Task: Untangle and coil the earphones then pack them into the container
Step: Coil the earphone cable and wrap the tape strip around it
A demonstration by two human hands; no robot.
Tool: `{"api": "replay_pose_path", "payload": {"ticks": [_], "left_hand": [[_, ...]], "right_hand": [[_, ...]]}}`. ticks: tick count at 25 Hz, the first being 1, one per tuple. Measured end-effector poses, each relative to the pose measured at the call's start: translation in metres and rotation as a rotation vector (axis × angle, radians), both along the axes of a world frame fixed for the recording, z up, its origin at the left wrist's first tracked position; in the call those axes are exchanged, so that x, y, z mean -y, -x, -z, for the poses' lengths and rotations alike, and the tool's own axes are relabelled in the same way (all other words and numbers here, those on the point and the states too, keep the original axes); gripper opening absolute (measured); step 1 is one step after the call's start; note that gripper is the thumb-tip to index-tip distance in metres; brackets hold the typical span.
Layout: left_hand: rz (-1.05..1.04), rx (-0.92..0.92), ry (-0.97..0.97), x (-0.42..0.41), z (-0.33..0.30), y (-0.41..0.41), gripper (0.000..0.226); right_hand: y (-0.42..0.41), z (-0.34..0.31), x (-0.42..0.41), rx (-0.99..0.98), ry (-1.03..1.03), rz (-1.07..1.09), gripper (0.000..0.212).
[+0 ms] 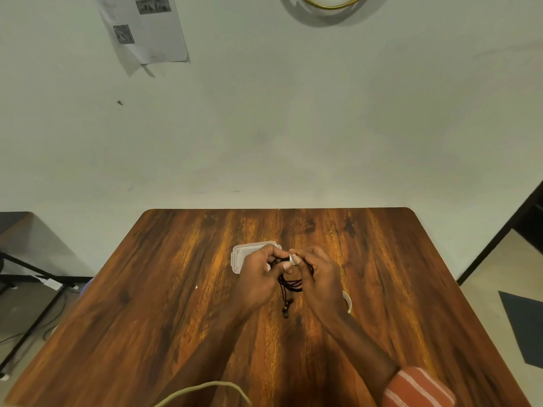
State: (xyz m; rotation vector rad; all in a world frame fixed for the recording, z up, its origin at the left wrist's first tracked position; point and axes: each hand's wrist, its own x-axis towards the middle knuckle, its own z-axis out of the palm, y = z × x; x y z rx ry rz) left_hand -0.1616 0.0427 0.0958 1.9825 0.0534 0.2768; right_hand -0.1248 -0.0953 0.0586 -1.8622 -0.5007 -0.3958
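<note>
Black earphones [289,284] hang as a bundle of looped cord between my two hands, above the middle of the wooden table [176,304]. Two earbuds dangle below the bundle toward me. My left hand [258,277] pinches the cord at the top left. My right hand [318,274] grips the loops on the right, its thumb meeting the left fingers. A clear plastic container [241,254] lies on the table just behind my left hand, partly hidden by it. A white curved piece [348,302], possibly the lid, shows behind my right wrist.
A pale cord [205,389] curves across the near table edge. The table stands against a grey wall [279,142] bearing a printed sheet [147,27]. A black stand [29,277] is on the floor at left, and a dark mat [526,327] lies at right.
</note>
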Motion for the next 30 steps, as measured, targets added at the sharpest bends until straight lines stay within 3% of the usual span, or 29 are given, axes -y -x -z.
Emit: {"api": "replay_pose_path", "payload": {"ticks": [6,8,12,20,23,26,30], "left_hand": [[0.012,-0.016,-0.027,0.001,0.008,-0.004,0.006],[0.03,-0.041,-0.031,-0.001,0.013,-0.008,0.005],[0.101,-0.07,-0.001,-0.003,0.021,-0.019,0.005],[0.103,-0.204,0.084,0.001,0.031,-0.041,0.018],[-0.022,-0.329,0.235,-0.003,0.044,-0.043,0.025],[-0.122,-0.438,0.412,-0.015,0.065,-0.042,0.031],[-0.367,-0.452,0.385,-0.048,0.095,-0.053,0.031]], "right_hand": [[-0.017,0.008,0.011,-0.005,0.347,-0.185,0.031],[-0.027,0.01,0.013,-0.135,0.399,-0.283,0.032],[-0.04,0.007,0.015,-0.694,0.027,-0.556,0.035],[-0.05,0.025,0.014,-0.843,-0.054,-0.418,0.039],[-0.051,0.029,0.014,-0.935,-0.11,-0.39,0.037],[-0.062,0.04,0.01,-0.934,-0.039,-0.356,0.039],[-0.078,0.052,-0.003,-0.909,0.098,-0.314,0.033]]}}
